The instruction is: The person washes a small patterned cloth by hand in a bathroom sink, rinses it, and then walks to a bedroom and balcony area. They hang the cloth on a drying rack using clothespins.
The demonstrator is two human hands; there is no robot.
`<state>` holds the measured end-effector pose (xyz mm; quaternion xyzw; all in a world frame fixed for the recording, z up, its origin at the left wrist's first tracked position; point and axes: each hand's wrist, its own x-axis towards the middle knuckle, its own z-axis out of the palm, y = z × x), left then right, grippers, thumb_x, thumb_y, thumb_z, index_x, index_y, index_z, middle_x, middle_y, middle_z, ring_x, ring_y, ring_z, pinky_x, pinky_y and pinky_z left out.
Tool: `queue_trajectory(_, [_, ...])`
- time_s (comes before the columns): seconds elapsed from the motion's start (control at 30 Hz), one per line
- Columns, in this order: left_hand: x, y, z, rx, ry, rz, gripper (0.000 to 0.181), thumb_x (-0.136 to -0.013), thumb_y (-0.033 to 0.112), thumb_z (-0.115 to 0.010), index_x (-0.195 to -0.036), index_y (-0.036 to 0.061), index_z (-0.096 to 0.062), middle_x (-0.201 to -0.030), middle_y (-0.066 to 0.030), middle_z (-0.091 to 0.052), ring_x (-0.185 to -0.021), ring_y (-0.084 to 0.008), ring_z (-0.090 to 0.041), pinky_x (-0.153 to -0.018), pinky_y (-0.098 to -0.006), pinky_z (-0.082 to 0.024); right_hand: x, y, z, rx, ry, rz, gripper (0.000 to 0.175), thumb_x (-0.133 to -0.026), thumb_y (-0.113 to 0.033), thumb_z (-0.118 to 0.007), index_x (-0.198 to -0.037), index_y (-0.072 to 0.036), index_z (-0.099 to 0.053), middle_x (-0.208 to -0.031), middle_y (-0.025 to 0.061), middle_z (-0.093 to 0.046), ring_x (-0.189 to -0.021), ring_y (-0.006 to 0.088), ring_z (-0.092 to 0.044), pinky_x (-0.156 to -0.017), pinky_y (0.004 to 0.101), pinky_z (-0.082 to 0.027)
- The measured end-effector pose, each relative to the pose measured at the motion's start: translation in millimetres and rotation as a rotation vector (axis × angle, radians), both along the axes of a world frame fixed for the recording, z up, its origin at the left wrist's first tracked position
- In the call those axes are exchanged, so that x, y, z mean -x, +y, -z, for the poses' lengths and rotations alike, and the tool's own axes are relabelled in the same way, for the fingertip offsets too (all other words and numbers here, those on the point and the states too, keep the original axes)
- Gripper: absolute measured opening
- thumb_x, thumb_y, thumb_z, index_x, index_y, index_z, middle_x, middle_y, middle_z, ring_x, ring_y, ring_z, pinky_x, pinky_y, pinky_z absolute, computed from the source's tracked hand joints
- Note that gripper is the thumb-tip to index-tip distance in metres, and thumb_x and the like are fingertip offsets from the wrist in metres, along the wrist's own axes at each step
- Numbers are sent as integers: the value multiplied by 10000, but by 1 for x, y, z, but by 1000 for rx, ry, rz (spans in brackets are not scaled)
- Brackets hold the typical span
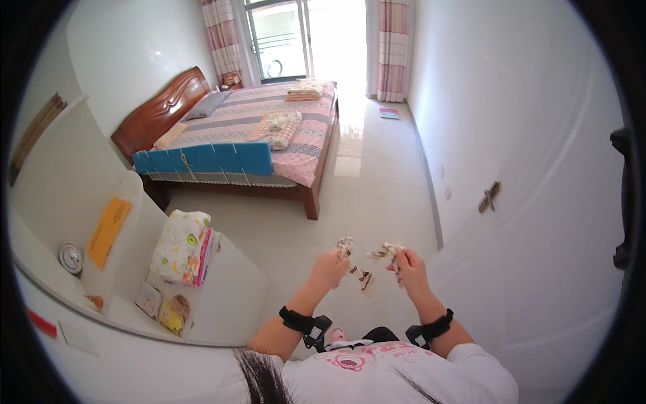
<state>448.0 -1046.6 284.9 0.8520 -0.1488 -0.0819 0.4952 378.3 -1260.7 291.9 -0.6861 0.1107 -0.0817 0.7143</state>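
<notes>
Before my body, above the tiled floor, my left hand [334, 266] is closed around a small patterned sock-like cloth [345, 245]. A striped end [362, 278] hangs below and to the right of that hand, blurred. A little to the right, my right hand [410, 267] grips another light, dark-patterned cloth [387, 250] between thumb and fingers. The two hands are apart. Whether the pieces are one item or two I cannot tell. Both wrists wear black straps with small devices.
A wooden bed [312, 202] with folded bedding [277, 130] stands ahead on the left. Nearer left, a white cabinet [232, 293] holds folded cloths [176, 247] and small packets [174, 313]. A white door with a handle [489, 197] is at the right. A flat pink-and-blue item [389, 113] lies near the far wall.
</notes>
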Motion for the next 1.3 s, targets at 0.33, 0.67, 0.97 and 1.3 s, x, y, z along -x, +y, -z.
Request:
queue_trajectory(0.33, [-190, -21, 41, -234, -466, -104, 539, -717, 89, -568, -1232, 37, -418, -1270, -178, -428, -1030, -339, -513, -826, -391, -462, -196, -69, 40, 163, 9, -152, 137, -806, -64, -570, -917, 2, -617, -742, 29, -589, -673, 91, -551, -598, 238, -457])
queue_trajectory(0.67, [-360, -131, 22, 68, 173, 270, 362, -722, 61, -461, -1063, 73, -582, -975, -84, -587, -802, -159, -545, -739, -280, -454, -409, -118, 13, 152, 115, -340, 149, -733, -96, -684, -807, 7, -605, -706, 44, -587, -619, 115, -567, -547, 250, -467])
queue_trajectory(0.97, [-523, -199, 4, 93, 166, 192, 337, -788, 299, -657, -981, 32, -587, -849, -72, -606, -777, -127, -563, -681, -265, -455, -585, -156, 30, 219, -30, -339, 177, -758, -136, -680, -815, 0, -583, -716, 45, -602, -624, 96, -562, -540, 246, -468])
queue_trajectory(1.3, [-777, -223, -7, 542, 630, 205, 204, -849, 221, -578, -930, 33, -577, -789, 2, -588, -685, -65, -544, -590, -225, -458, -798, -210, 7, -292, 71, -119, 172, -877, -168, -541, -938, -9, -564, -746, 55, -611, -621, 127, -578, -531, 255, -493])
